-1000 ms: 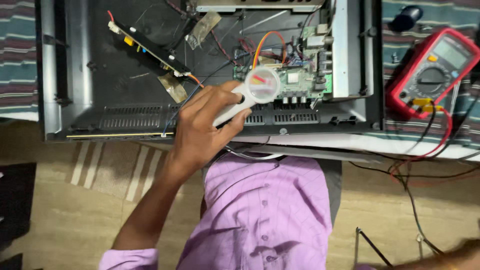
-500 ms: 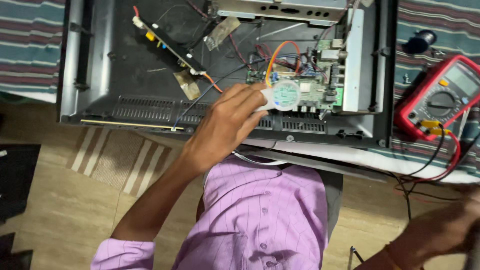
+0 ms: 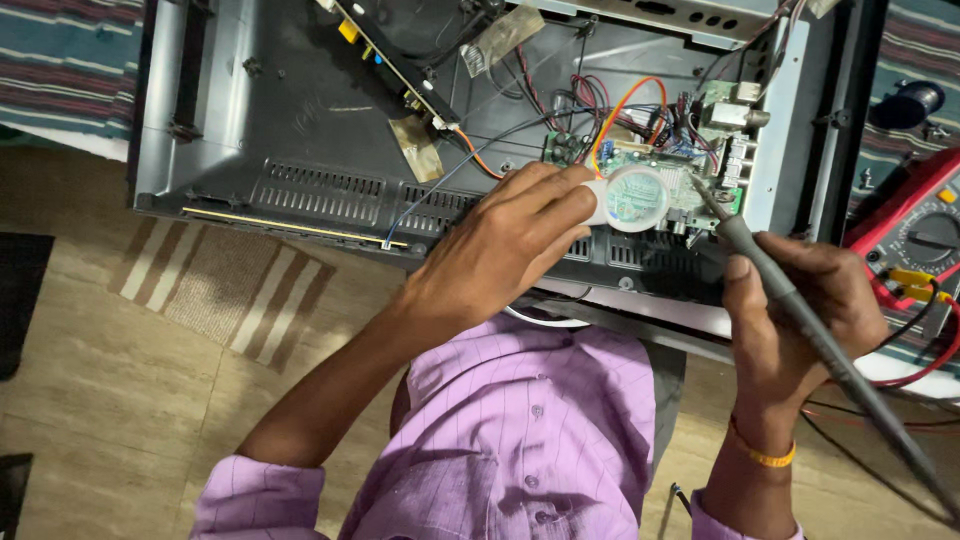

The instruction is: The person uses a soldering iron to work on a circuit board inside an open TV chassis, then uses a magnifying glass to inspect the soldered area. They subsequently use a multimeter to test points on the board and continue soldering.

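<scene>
My left hand (image 3: 505, 250) grips the white handle of a small round magnifying glass (image 3: 636, 199) and holds its lens over a green circuit board (image 3: 640, 180) inside an opened flat screen chassis (image 3: 300, 120). My right hand (image 3: 800, 310) holds a grey probe (image 3: 800, 310) like a pen, its metal tip touching the board just right of the lens. Orange, red and black wires (image 3: 620, 100) loop above the board.
A red multimeter (image 3: 920, 240) lies at the right edge with red and black leads (image 3: 930, 360) trailing down. A long narrow board (image 3: 390, 60) with brown tape lies diagonally in the chassis. A striped cloth (image 3: 60, 70) is under the chassis, tiled floor below.
My right hand has come up from the lower right with the probe and set its tip on the circuit board. The left hand still holds the magnifying glass over the board.
</scene>
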Available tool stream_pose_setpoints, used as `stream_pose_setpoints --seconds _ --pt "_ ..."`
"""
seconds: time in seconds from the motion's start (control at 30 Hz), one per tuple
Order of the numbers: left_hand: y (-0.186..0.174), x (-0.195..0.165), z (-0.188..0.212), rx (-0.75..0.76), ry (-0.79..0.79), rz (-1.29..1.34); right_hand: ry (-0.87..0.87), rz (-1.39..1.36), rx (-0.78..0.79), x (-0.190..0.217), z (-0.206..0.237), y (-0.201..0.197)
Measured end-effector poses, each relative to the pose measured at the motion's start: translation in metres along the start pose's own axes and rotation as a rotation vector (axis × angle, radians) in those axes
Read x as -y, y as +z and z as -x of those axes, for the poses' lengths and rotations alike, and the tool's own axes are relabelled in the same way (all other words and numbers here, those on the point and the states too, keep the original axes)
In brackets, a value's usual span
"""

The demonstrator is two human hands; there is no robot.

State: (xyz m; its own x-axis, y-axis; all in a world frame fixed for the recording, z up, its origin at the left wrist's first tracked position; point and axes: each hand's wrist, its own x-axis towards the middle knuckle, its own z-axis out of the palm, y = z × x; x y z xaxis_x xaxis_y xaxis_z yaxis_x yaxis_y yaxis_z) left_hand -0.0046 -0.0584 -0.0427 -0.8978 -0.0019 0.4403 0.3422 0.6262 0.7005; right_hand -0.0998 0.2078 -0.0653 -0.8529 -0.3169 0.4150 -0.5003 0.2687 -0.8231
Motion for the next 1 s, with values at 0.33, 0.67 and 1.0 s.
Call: stream_pose_setpoints --seconds 0.33,0.67,1.0 --pt "-0.012 0.002 0.003 0.038 0.024 0.037 0.03 -0.01 0.108 0.018 -0.023 0.016" --pt "-0.011 0.008 0.004 0.029 0.008 0.026 0.082 -0.046 0.147 0.016 -0.023 0.024" --pt "-0.007 0.012 0.007 0.007 -0.003 0.049 -0.04 0.032 0.223 0.006 -0.02 0.022"
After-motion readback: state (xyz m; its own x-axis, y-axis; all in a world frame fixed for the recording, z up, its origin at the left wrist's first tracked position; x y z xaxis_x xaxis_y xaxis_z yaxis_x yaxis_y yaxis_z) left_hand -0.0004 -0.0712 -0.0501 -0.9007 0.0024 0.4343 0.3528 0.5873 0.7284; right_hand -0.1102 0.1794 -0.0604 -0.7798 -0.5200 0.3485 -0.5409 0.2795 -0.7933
